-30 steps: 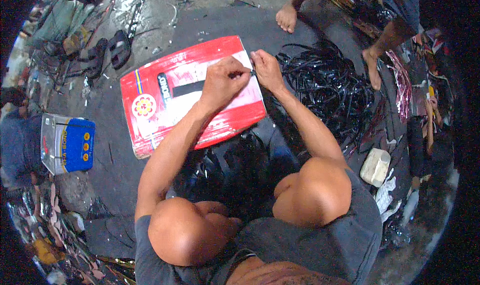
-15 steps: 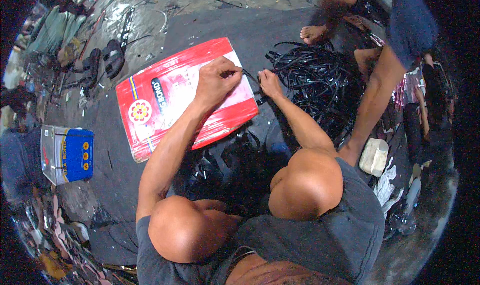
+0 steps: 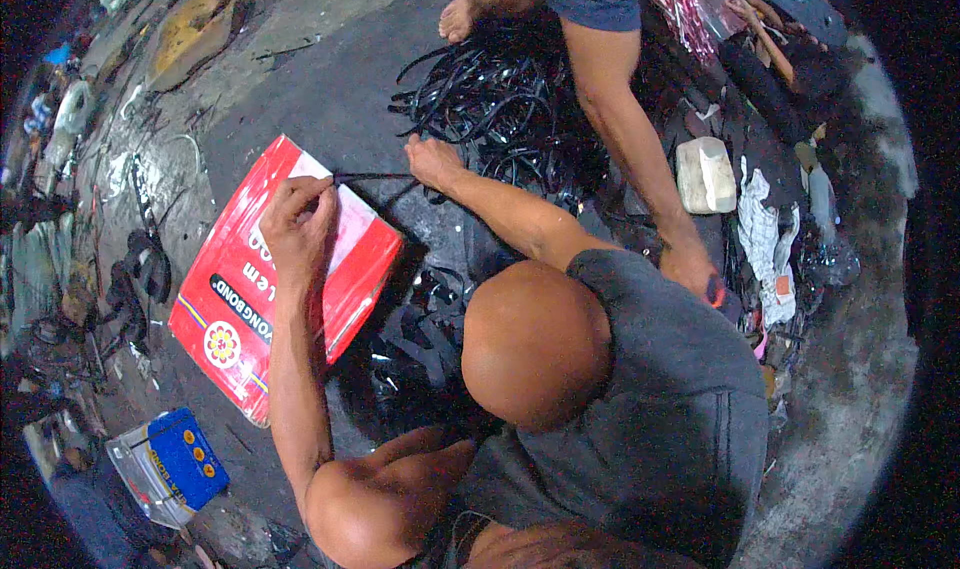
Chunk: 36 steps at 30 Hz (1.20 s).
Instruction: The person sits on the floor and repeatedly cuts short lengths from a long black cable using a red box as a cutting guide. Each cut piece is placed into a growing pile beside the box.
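Note:
A thin black strip [image 3: 375, 176] is stretched nearly straight between my two hands. My left hand [image 3: 300, 219] pinches its left end above a red-and-white flat panel [image 3: 225, 294], the wrist resting over the printed face. My right hand [image 3: 435, 162] is closed around the other end, beyond the panel's right corner. Close behind my right hand lies a tangled heap of glossy black strips [image 3: 490, 94]. More black pieces [image 3: 420, 319] lie in shadow between the panel and my knees.
A co-worker's hand [image 3: 688, 269] reaches down beside my right thigh. Right of that arm are a whitish block [image 3: 705, 175] and crumpled white paper [image 3: 765, 234]. A blue-and-clear box [image 3: 185, 459] stands at lower left. Sandals [image 3: 148, 266] and scraps litter the left.
The view has turned, shifting the panel and box left and down. My hands are farther apart, with the strip now drawn out between them. The co-worker's hand shows more fully.

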Motion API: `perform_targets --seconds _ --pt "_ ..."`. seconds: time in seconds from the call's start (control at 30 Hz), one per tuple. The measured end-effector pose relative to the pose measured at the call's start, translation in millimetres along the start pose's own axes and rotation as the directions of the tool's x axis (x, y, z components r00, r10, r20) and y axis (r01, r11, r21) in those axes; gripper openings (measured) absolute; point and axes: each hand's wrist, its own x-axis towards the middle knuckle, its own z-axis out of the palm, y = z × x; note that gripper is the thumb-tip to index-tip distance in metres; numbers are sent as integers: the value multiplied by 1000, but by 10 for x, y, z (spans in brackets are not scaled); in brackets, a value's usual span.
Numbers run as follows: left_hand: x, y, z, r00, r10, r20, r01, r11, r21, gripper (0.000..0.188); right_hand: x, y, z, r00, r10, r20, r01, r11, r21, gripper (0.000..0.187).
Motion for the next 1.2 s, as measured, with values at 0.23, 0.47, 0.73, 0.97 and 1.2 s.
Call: perform_targets --seconds 0.23,0.47,0.73,0.97,1.2 --pt "35 25 -84 922 350 163 -381 894 234 25 21 92 82 998 18 -68 -20 1000 -19 35" --pt "10 19 -105 865 425 267 -499 790 356 36 60 187 73 987 -81 -138 57 984 -169 32" --pt "-298 323 24 789 440 429 -598 711 371 36 2 421 -62 994 -67 -92 39 961 -273 21" --pt "-2303 107 576 783 -49 621 -97 975 198 55 -125 132 -1511 448 44 -893 87 992 93 19" --pt "-2036 298 245 708 -186 681 313 947 -66 24 -557 -728 -2346 924 -198 -326 374 640 671 13"
